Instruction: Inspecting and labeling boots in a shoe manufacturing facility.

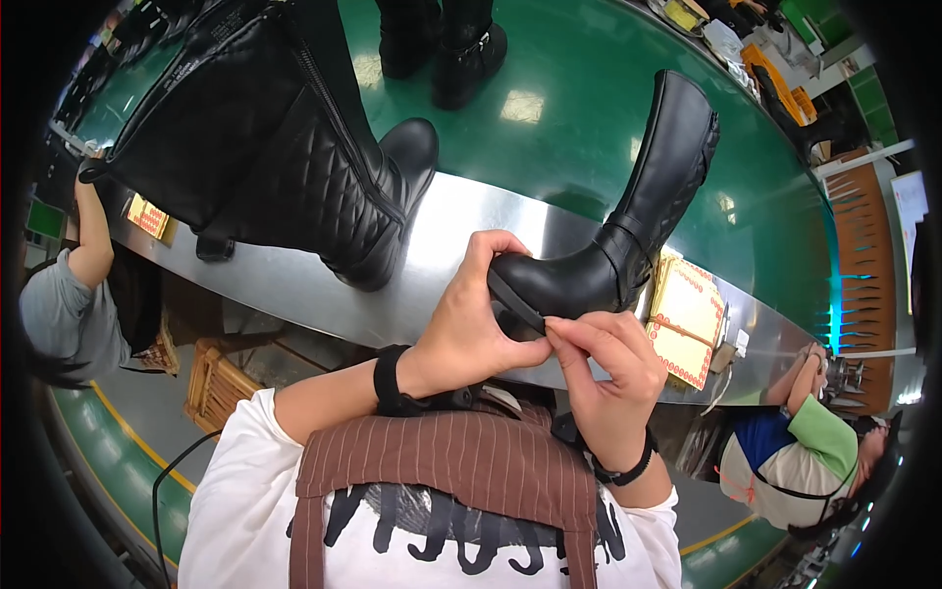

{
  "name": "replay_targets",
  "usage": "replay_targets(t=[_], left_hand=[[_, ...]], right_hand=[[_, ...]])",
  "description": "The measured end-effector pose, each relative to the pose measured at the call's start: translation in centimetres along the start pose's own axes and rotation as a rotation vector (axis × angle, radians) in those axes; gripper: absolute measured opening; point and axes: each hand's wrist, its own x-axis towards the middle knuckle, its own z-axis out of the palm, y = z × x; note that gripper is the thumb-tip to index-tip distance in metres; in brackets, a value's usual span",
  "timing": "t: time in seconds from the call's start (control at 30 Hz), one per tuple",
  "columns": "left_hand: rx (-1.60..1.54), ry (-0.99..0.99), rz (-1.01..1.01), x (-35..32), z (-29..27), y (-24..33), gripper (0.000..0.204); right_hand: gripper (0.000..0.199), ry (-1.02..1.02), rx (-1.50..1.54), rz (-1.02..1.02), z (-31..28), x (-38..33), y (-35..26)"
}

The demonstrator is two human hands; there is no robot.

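A black ankle-strapped boot (569,279) lies tilted on its side over the metal ledge, its shaft reaching away to the upper right. My left hand (459,319) grips the toe end, with the index finger over the tip and the thumb stretched along below the sole. At the sole's edge, the thumb and forefinger of my right hand (616,368) are pinched together. Whatever lies between those fingertips is too small to make out. Left of my hands stands a tall black quilted boot (294,167) with a side zip.
The metal ledge (471,201) borders a green work surface (574,108). Another pair of black boots (461,59) stands at the far side. A bundle of yellow printed cards (684,324) lies right of my hands. Co-workers sit at both sides; a wicker basket (221,383) is below left.
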Motion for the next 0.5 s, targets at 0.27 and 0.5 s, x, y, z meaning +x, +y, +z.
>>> replay_targets(t=[0.27,0.5], left_hand=[[0.023,-0.007,0.0,-0.1,0.0,0.2,0.081],[0.056,-0.055,0.14,0.2,-0.1,0.1,0.082]], right_hand=[[0.017,-0.029,0.04,-0.025,0.1,0.7,0.7],[0.017,-0.172,0.119,0.019,-2.1,0.7,1.6]])
